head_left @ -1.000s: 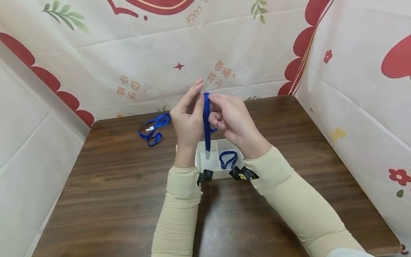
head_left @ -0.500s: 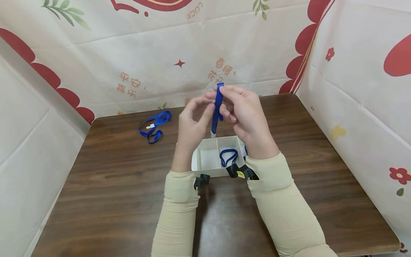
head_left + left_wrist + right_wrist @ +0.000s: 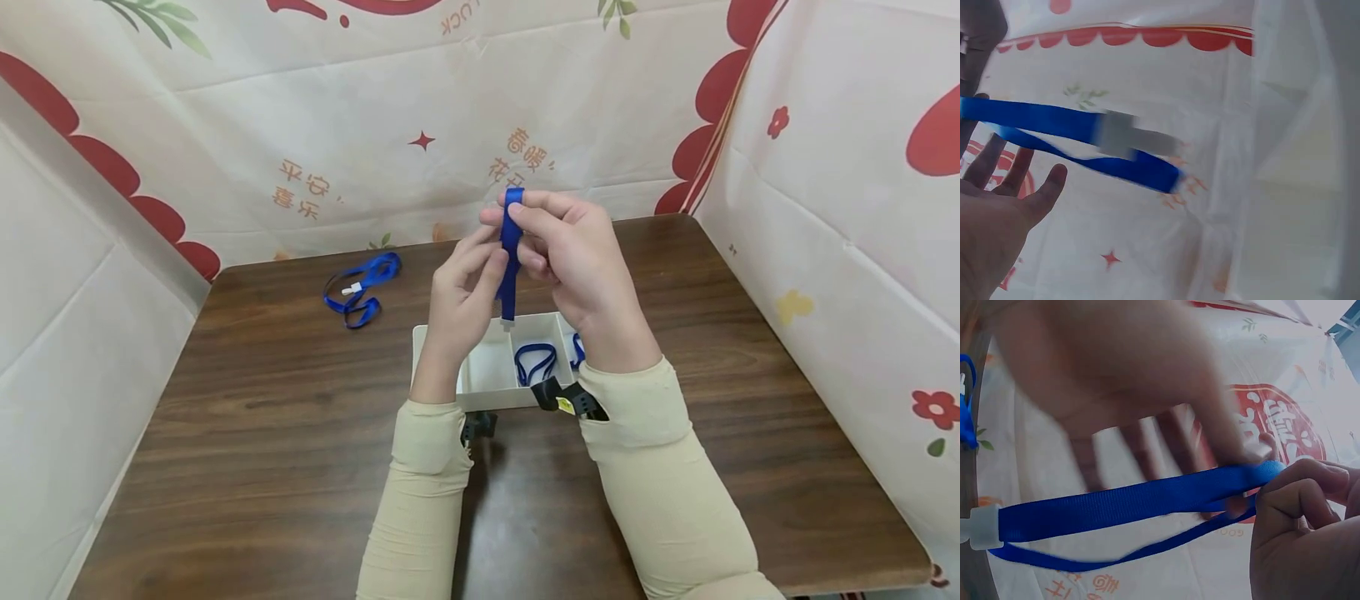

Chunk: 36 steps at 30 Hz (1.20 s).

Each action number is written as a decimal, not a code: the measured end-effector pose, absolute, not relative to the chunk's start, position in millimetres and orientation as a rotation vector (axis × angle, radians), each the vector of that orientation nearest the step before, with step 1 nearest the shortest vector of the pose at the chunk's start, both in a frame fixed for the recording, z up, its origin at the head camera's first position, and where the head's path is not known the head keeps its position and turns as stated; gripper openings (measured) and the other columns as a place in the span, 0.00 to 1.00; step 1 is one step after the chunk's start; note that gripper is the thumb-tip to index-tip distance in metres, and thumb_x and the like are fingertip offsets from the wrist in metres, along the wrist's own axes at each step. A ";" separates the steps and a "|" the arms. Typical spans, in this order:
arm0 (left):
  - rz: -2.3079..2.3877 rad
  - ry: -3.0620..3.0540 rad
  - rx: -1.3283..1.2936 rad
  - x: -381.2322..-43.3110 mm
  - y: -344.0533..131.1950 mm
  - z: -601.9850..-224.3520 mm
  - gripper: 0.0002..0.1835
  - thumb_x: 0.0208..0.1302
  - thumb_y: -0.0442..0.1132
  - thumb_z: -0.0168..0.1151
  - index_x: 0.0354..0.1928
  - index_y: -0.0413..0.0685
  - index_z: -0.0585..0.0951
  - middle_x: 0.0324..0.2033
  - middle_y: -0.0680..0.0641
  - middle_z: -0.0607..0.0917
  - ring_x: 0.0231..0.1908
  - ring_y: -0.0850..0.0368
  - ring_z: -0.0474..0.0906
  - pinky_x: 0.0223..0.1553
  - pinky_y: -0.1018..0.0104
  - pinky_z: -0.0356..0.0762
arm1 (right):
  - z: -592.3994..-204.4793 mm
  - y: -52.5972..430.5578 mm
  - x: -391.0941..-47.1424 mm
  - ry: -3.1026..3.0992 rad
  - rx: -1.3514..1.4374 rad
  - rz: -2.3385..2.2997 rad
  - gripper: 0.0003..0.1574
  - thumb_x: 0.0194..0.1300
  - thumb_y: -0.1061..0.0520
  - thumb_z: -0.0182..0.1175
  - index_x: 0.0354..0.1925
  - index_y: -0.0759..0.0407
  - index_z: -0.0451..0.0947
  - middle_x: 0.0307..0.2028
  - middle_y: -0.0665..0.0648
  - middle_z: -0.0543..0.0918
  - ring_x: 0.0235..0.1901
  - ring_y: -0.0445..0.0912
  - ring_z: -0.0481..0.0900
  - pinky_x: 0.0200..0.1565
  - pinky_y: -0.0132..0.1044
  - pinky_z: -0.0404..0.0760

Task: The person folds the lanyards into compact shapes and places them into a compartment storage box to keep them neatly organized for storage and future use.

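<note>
A folded blue lanyard (image 3: 509, 267) hangs upright above the white box (image 3: 487, 400). My right hand (image 3: 588, 254) pinches its top bend between thumb and fingers. A pale plastic buckle (image 3: 985, 528) sits at the lower end. My left hand (image 3: 465, 308) is beside the strap with its fingers extended; in the right wrist view they lie close behind the band, and whether they touch it is hard to tell. In the left wrist view, the left thumb and fingers stand apart around no object. Inside a box compartment lies a looped dark blue cord (image 3: 536, 364).
Another blue lanyard (image 3: 363, 289) with a white buckle lies on the brown wooden table (image 3: 262, 433), left of the box. A bit of blue strap (image 3: 577, 350) shows in the box's right compartment. Printed cloth (image 3: 352, 108) hangs behind the table.
The left fingers, by the strap's top a second ago, are now lower along it. The right hand has moved up and right with the lanyard.
</note>
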State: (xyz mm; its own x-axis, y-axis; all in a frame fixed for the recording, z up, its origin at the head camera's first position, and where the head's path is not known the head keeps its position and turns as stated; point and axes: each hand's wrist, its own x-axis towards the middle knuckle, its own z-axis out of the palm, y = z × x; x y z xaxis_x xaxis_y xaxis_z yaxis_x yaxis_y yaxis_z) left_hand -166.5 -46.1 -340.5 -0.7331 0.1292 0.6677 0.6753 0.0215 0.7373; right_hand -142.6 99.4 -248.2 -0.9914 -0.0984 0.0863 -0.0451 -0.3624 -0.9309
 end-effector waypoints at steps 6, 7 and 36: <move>-1.660 -1.853 -0.812 -164.9 -44.2 -329.4 0.09 0.76 0.30 0.62 0.49 0.30 0.87 0.69 0.34 0.78 0.71 0.45 0.75 0.73 0.60 0.74 | -249.5 100.1 -141.6 1.807 -0.208 -2.534 0.14 0.78 0.62 0.61 0.56 0.67 0.84 0.36 0.54 0.92 0.14 0.39 0.65 0.20 0.26 0.60; -1.666 -1.846 -0.815 -164.6 -43.8 -328.0 0.09 0.76 0.30 0.62 0.48 0.30 0.88 0.70 0.35 0.77 0.71 0.45 0.75 0.72 0.59 0.75 | -249.4 100.5 -141.1 1.819 -0.217 -2.525 0.14 0.77 0.61 0.62 0.56 0.67 0.85 0.37 0.54 0.92 0.14 0.39 0.65 0.20 0.26 0.60; -2.003 -1.863 -0.806 -157.7 -44.5 -340.8 0.34 0.84 0.57 0.48 0.71 0.32 0.75 0.66 0.32 0.80 0.64 0.49 0.81 0.67 0.57 0.81 | -258.3 98.4 -133.3 1.902 -0.289 -2.437 0.11 0.76 0.61 0.64 0.51 0.66 0.86 0.38 0.53 0.94 0.10 0.39 0.66 0.16 0.25 0.65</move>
